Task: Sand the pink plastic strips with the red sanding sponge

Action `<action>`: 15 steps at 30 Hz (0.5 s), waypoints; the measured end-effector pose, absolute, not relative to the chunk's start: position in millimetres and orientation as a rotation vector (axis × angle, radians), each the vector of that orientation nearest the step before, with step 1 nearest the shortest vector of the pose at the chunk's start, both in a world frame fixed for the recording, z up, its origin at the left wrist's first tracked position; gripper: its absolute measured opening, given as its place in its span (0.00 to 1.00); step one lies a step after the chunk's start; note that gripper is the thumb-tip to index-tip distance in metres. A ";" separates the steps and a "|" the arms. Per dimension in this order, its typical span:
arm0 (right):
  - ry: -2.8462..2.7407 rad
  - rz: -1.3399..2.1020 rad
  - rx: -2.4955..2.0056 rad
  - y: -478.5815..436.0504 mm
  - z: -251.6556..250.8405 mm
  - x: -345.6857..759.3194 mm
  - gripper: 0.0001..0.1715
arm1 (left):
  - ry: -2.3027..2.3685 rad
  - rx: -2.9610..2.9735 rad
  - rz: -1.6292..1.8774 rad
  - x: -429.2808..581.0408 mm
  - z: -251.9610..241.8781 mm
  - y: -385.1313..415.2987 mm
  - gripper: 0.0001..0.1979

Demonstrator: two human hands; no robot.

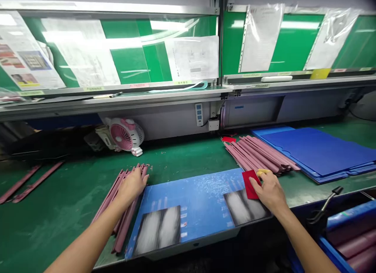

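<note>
Both forearms reach forward over the tabletop [58, 210], the left hand [133, 185] lying palm-down, fingers loosely curved over the pink strips [126, 223] just left of the blue board [194, 200], grip impossible to tell, while the right hand [268, 190] pinches a red card [250, 185] at that board's far right corner.
</note>
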State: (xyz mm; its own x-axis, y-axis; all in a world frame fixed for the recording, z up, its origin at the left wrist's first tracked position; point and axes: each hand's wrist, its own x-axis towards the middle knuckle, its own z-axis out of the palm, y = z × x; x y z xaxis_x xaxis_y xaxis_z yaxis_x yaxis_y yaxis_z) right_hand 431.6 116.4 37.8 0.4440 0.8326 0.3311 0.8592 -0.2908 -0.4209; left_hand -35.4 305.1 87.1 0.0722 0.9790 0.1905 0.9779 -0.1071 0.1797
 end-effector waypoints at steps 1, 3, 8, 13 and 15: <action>-1.412 -0.064 -2.208 120.2 40.5 435.9 0.17 | 2.106 2.321 0.420 -34.0 87.9 309.4 0.24; -1.441 -0.027 -2.303 128.7 46.3 439.3 0.15 | 2.108 2.363 0.447 -29.1 89.7 312.8 0.24; -1.521 0.089 -2.461 151.8 62.8 442.3 0.16 | 1.891 2.470 0.635 -1.4 97.5 282.1 0.27; -1.539 0.225 -2.477 163.2 73.9 444.9 0.16 | 1.266 2.083 0.844 44.5 87.8 183.8 0.24; -1.514 0.285 -2.437 165.0 75.5 443.4 0.17 | 1.098 1.883 0.832 69.2 72.0 143.0 0.21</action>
State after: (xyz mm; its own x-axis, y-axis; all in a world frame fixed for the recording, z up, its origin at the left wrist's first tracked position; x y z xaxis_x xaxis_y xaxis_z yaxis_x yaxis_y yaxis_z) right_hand 443.4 165.0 75.5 0.4383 0.8983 -0.0298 0.8479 -0.4242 -0.3181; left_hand 69.2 143.0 72.0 0.4105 0.9001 0.1461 0.3841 -0.3160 0.8675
